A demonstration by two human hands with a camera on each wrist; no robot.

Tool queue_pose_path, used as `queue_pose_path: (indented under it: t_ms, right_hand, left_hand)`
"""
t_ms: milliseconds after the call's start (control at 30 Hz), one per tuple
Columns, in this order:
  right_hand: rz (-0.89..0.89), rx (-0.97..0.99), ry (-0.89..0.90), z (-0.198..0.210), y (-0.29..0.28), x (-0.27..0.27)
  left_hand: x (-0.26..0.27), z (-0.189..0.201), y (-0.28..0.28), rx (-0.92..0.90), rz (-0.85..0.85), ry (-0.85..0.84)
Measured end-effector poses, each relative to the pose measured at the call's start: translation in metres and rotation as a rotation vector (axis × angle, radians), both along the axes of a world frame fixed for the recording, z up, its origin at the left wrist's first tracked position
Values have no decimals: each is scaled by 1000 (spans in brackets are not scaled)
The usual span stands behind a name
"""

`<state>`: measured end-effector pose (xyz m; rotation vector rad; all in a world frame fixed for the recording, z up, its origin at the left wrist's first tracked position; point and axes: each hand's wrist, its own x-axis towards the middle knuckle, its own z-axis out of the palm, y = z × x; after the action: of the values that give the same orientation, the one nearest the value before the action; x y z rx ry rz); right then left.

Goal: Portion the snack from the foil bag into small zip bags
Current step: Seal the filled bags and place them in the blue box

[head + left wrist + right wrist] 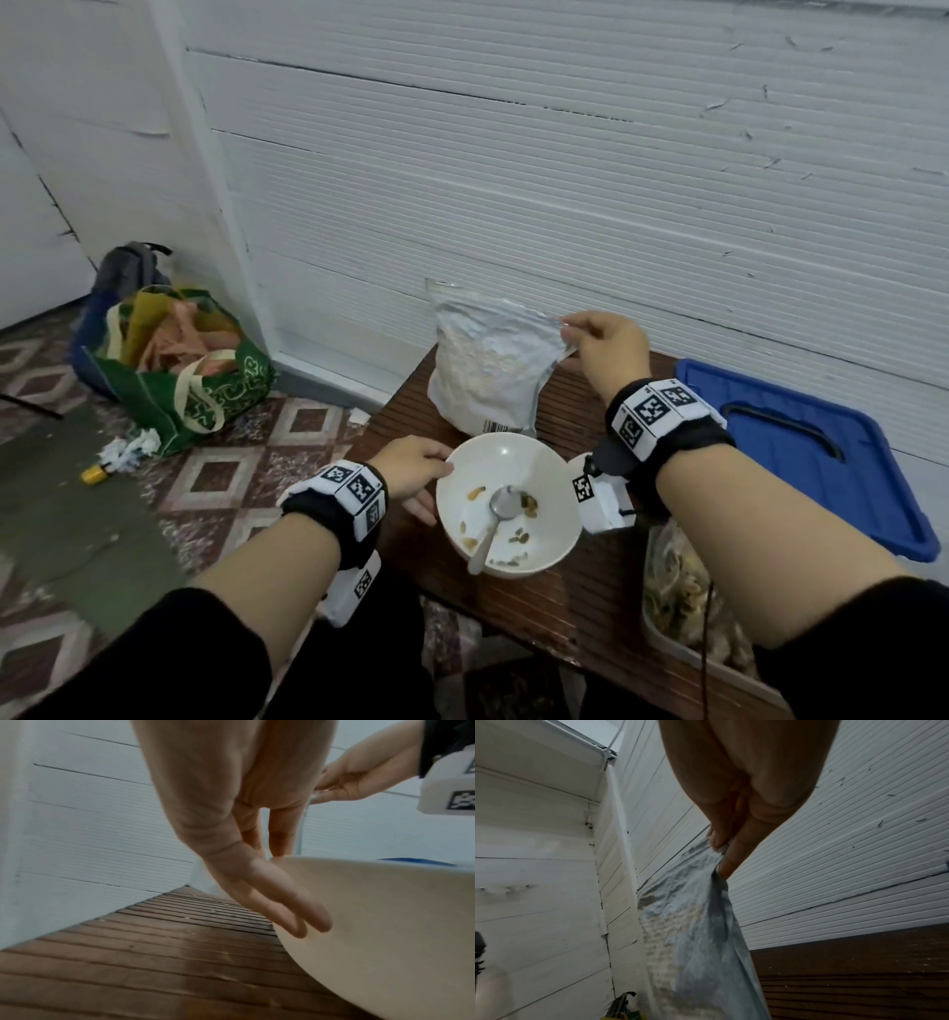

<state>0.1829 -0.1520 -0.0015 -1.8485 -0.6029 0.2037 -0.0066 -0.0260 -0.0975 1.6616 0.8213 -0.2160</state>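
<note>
Head view, left to right.
floor bag (179, 360): green tote, far left on floor, stuffed with cloth or bags.
left hand (411, 475): grip on left rim of bowl (506, 503), thumb over the rim, straight fingers flat on outer wall.
bowl contents: spoon (493, 519) plus a few snack bits; nearly empty.
foil bag (488, 365): upright on table (565, 606), just beyond bowl, long axis vertical; mouth looks open, pale contents.
right hand (608, 352): grip pinched on bag's top right corner.
key relation: bag mouth above and beyond bowl; right hand nearer.
tub (683, 611): near right, mixed snack inside.
blue lid (801, 442): far right.
zip bags: none seen.
</note>
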Motion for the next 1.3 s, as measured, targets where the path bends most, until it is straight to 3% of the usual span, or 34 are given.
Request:
queue_pose_path:
  t_ms: [167,533,733,1000,1300]
  right_hand:
    - [-12,79,81,3,1,9]
    - [10,41,74,-2,25,29]
    - [44,-106,1,-16,33,39]
    - [29,-178,-48,-10,32,38]
    - [47,-190,-36,-4,22,29]
  left_hand:
    - [-7,10,33,21,21,49]
    - [-1,12,78,15,97,109]
    - [5,12,83,27,69,122]
    - [10,10,87,292,-40,68]
    - [16,18,81,382,108,-109]
